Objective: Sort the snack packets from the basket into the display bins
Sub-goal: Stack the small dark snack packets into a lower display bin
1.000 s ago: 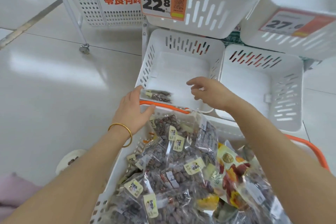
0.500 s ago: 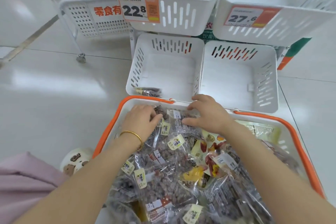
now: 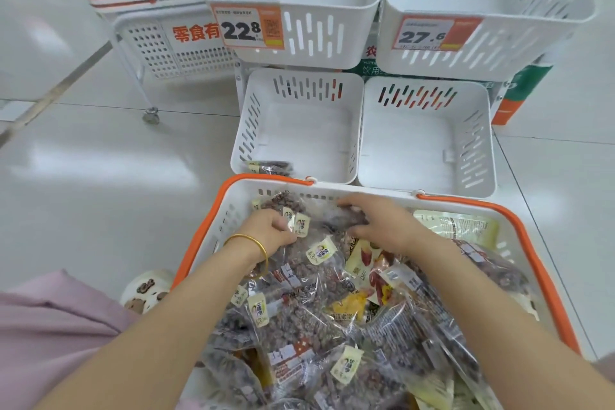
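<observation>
A person's left hand [image 3: 271, 231], a gold bangle [image 3: 253, 241] at its wrist, and right hand [image 3: 386, 226] reach into the snack packets [image 3: 316, 313] heaped in an orange-rimmed basket [image 3: 266, 180]. The left curls its fingers on a yellow-labelled packet [image 3: 301, 225], and the right closes over a dark packet [image 3: 349, 217] lying between the two hands. Just beyond the fingertips sit two white display bins; the left bin [image 3: 246, 130], ahead of the left hand, holds a lone packet [image 3: 271, 167], and the right bin [image 3: 479, 150] stands ahead of the right hand.
</observation>
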Tool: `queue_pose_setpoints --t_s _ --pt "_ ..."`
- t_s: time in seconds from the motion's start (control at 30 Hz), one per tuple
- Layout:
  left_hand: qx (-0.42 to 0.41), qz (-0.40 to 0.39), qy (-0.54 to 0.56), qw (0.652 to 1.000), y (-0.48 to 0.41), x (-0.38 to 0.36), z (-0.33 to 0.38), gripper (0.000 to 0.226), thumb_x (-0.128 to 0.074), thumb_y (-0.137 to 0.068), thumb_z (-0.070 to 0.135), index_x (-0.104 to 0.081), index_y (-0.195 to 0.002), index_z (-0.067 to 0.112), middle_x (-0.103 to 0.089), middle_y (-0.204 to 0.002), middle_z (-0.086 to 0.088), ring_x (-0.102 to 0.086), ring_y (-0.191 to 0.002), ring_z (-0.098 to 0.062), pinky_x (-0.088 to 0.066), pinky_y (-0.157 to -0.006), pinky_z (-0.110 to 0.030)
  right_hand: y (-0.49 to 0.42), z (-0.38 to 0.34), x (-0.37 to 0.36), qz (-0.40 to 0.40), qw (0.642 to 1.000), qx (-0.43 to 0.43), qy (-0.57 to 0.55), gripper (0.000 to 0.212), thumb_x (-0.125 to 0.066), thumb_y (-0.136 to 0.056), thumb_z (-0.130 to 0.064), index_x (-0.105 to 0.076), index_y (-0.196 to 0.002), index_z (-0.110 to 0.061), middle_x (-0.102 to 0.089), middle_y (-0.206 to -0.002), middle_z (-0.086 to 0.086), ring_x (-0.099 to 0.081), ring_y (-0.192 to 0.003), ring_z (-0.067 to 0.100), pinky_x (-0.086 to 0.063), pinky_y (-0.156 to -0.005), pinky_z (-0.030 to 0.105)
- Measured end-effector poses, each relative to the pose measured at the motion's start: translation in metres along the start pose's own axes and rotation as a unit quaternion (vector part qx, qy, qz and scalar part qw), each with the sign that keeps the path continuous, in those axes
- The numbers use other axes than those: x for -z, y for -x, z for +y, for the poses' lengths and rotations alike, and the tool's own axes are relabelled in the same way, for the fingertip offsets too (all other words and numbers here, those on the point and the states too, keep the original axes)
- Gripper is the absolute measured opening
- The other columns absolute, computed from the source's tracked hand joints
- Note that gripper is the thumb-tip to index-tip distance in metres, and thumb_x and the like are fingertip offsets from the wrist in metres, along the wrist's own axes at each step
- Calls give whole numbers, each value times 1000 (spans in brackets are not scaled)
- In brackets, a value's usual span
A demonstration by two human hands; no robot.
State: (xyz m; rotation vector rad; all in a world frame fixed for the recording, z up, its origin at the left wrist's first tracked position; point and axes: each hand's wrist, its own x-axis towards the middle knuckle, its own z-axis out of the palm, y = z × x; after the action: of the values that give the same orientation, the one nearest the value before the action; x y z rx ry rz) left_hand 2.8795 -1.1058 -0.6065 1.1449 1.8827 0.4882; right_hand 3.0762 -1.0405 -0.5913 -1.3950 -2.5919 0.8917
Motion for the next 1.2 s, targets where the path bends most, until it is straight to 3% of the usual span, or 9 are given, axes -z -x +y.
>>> queue_pose_setpoints --t_s 0.1,0.2,0.3,0.43,0.53,0.67,0.87,1.03,1.2 --pt "-3 -8 159 987 7 7 8 8 -64 -86 7 -60 -79 8 -58 -74 -1 -51 -69 -17 -49 -78 -37 2 7 17 89 981 -37 -166 23 -61 -88 -14 -60 -110 -18 -62 -94 -4 -59 -85 13 -49 -72 25" --pt "-37 0 244 969 11 16 24 9 -59 -90 10 -57 -81 11 -56 -76 0 -52 -72 -16 -49 -76 -34 8 9 30 154 905 -89 -387 16 -53 -94 -13 -55 -110 -14 -64 -88 3 -66 -74 18 -58 -69 34" --pt "-49 15 288 956 14 26 33 11 -53 -94 14 -52 -83 12 -43 -63 1 -37 -47 -8 -35 -51 -24 11 9 34 169 857 -108 -474 11 -47 -95 -11 -56 -102 -12 -63 -85 8 -65 -64 22 -57 -64 36" --pt "-42 34 355 933 15 38 34 12 -48 -97 15 -49 -86 11 -61 -79 -8 -58 -68 -22 -52 -66 -34 14 8 37 183 806 -136 -546 13 -44 -94 -10 -57 -95 -13 -62 -79 5 -62 -61 18 -55 -62 38" --pt "-22 87 413 906 13 45 33 11 -45 -98 12 -49 -87 12 -62 -89 -9 -62 -74 -20 -58 -59 -30 18 8 35 169 781 -138 -586 16 -43 -95 -18 -57 -99 -10 -59 -81 5 -59 -67 21 -54 -55 31" --pt "14 113 439 891 10 47 30 10 -46 -98 11 -49 -88 13 -61 -107 -14 -61 -90 -29 -56 -74 -47 22 -4 34 151 783 -92 -597 15 -55 -93 -25 -58 -90 -10 -65 -65 -4 -61 -57 11 -50 -49 23" --pt "0 59 478 876 12 41 41 9 -47 -98 19 -50 -101 11 -54 -103 -13 -52 -92 -28 -52 -85 -53 11 -28 24 139 800 -34 -582 12 -52 -94 -21 -56 -85 -15 -64 -60 -13 -54 -50 -3 -42 -52 12" --pt "-55 -6 465 884 13 38 52 70 -70 -73 46 -46 -128 9 -59 -123 -12 -59 -113 -30 -49 -89 -56 -12 -41 10 106 816 -36 -567 15 -54 -93 -28 -46 -93 -16 -62 -75 -13 -55 -62 -1 -41 -67 22" --pt "-125 45 368 920 -6 45 44 37 -72 -78 6 -52 -107 18 -64 -111 -12 -64 -104 -28 -48 -95 -49 -44 -36 18 60 828 -48 -556 87 -81 -66 -40 -28 -136 -35 -50 -121 -4 -63 -102 22 -54 -83 40"
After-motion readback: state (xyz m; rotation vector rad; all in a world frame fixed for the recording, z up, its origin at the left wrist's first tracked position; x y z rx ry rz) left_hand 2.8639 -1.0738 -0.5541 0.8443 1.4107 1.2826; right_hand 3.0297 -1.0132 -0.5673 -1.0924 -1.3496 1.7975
